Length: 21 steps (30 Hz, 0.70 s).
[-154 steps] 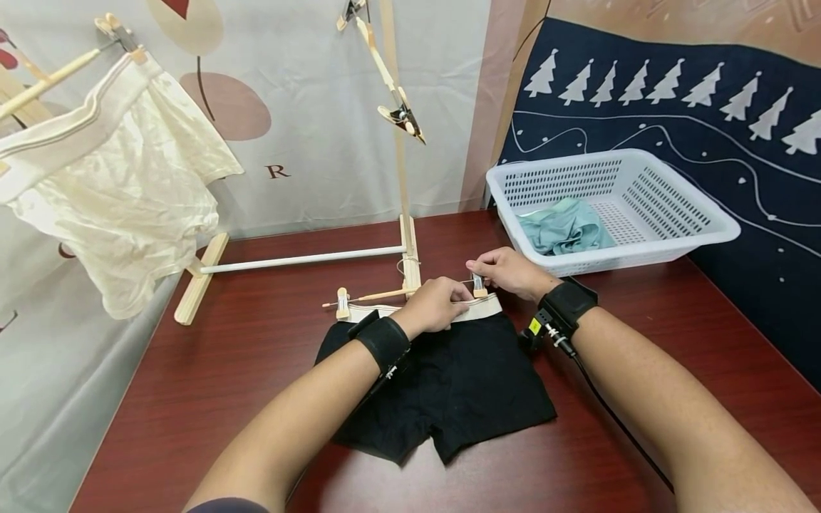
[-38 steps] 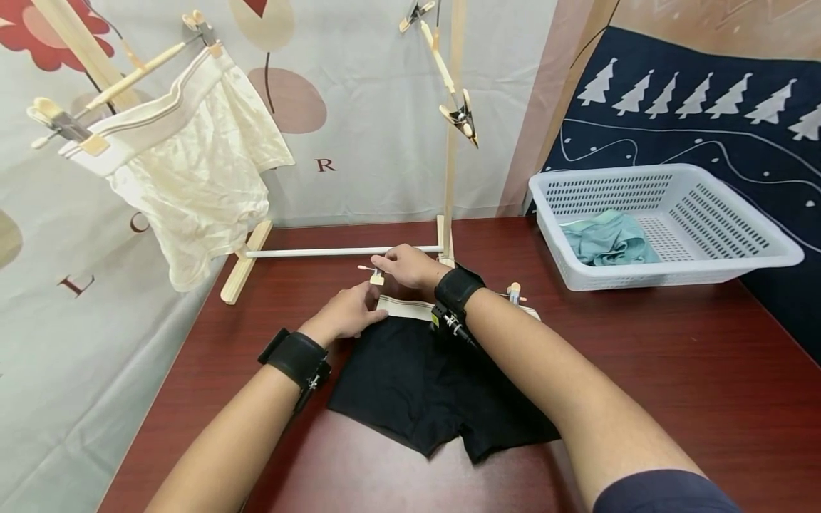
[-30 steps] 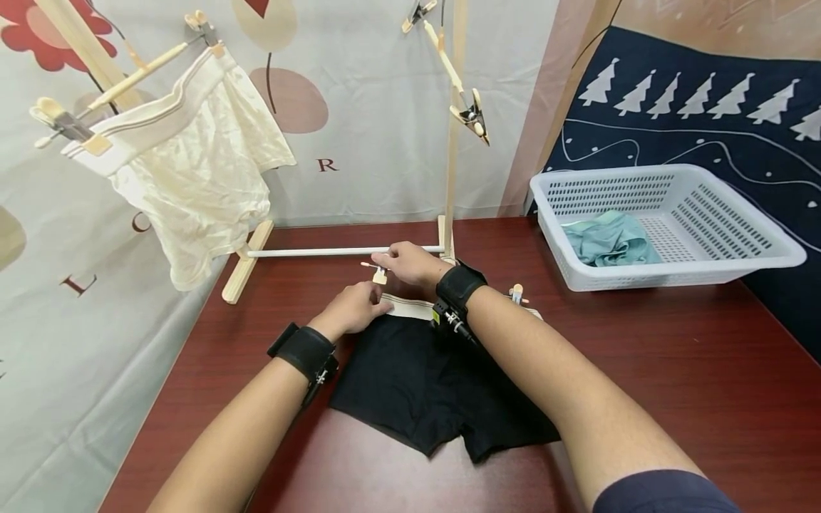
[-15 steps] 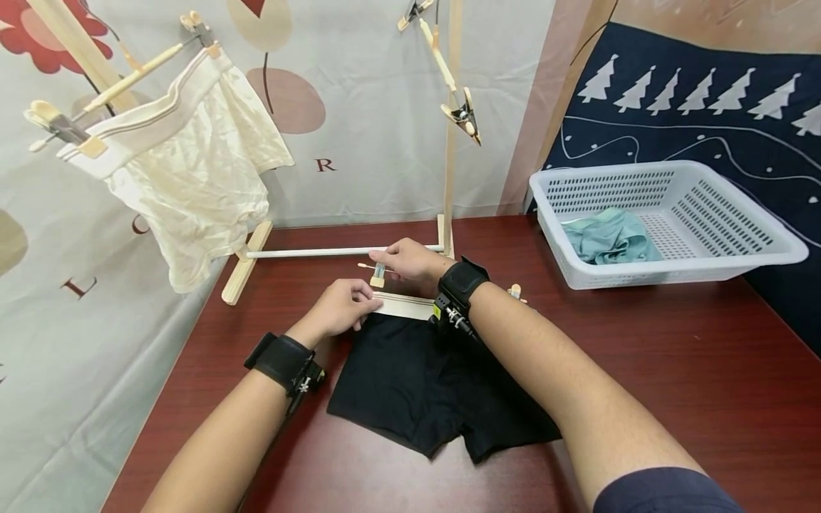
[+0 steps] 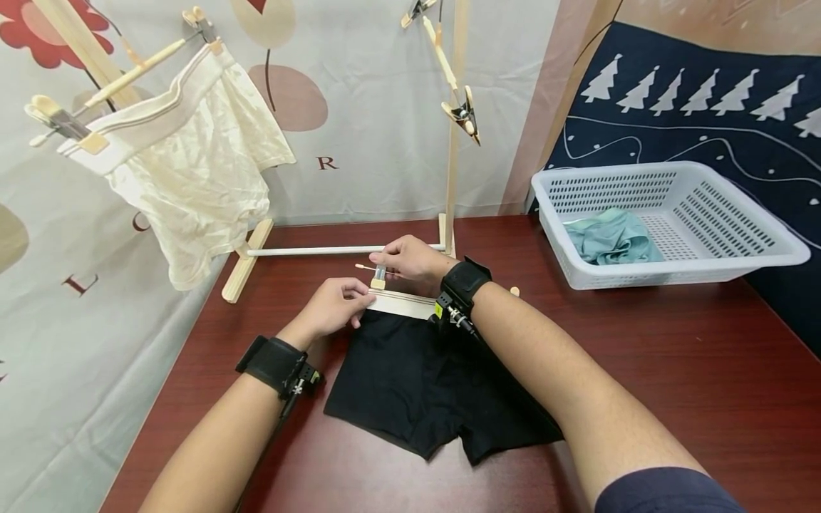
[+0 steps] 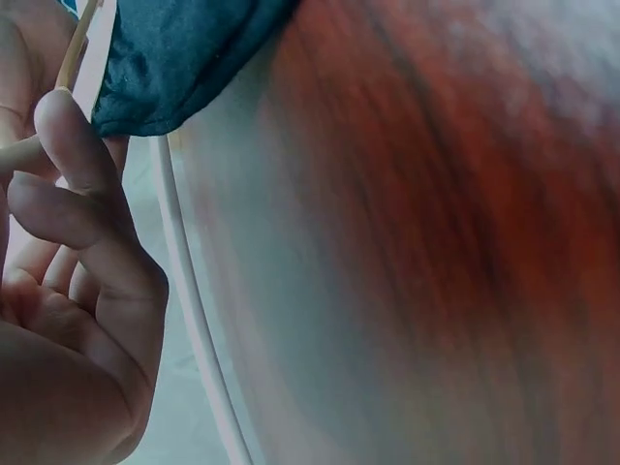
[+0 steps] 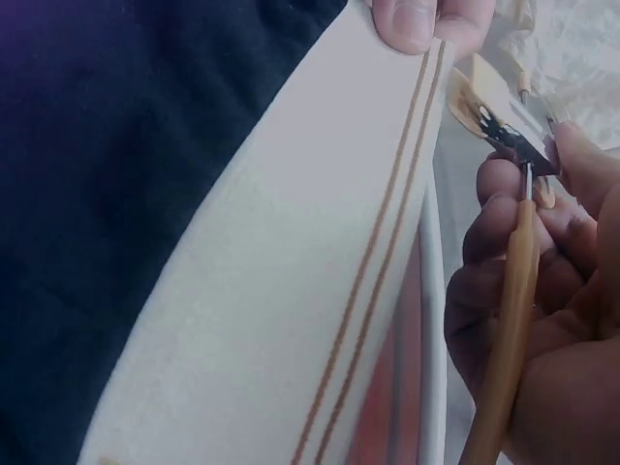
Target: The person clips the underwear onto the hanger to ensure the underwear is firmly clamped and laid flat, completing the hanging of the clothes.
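Observation:
Black shorts [image 5: 410, 377] with a cream waistband [image 5: 404, 305] lie flat on the table. My left hand [image 5: 328, 306] pinches the waistband's left end between thumb and fingers. My right hand [image 5: 410, 258] squeezes the left clip [image 5: 379, 276] of a wooden clip hanger, just above that end. In the right wrist view, the clip's [image 7: 489, 107] wooden tips stand parted right beside the waistband's edge, and the hanger bar [image 7: 509, 329] runs along the right palm. The hanger's right clip [image 5: 515, 291] shows only its top behind the right forearm.
Cream shorts [image 5: 192, 157] hang by two clips from a wooden stand on the left. Another clip hanger [image 5: 442, 57] dangles near the right post [image 5: 452, 164]. A white rod [image 5: 321, 251] joins the stand's feet. A white basket [image 5: 667, 274] with teal cloth [image 5: 612, 239] stands at right.
My left hand has moved from the waistband's right part to its left end. The right hand has gone from the right clip to the left one. Lately both hands have shifted only slightly.

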{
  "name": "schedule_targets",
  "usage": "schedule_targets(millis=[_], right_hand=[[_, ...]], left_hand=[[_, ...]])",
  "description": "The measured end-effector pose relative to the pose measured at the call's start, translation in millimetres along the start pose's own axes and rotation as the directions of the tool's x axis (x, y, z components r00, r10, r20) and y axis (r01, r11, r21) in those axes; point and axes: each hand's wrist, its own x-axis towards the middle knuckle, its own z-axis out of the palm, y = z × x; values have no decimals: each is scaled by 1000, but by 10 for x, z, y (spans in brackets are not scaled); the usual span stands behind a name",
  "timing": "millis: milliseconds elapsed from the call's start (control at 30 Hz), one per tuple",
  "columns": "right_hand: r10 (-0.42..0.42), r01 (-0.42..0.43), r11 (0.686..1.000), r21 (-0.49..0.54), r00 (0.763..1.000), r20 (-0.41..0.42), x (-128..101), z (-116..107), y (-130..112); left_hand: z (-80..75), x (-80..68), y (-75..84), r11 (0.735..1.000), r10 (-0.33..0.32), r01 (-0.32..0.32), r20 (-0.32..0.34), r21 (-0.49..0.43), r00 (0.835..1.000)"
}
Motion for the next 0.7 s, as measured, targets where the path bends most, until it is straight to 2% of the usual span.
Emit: schedule_targets(millis=[167, 367, 567, 700], right_hand=[[-14, 14, 999, 35, 1000, -5, 5, -1, 6], [-9, 10, 999, 47, 1000, -14, -16, 0, -5], [16, -16, 999, 39, 1000, 1, -16, 19, 2], [15, -15, 999, 34, 1000, 9, -29, 35, 7]], left_hand=[[-14, 14, -32, 1000, 10, -10, -2, -19, 1000], [-41, 15, -28, 999, 31, -32, -35, -23, 999], [-49, -2, 2, 1000, -10, 10, -49, -12, 999], [-52, -9, 19, 999, -36, 34, -80, -25, 996]])
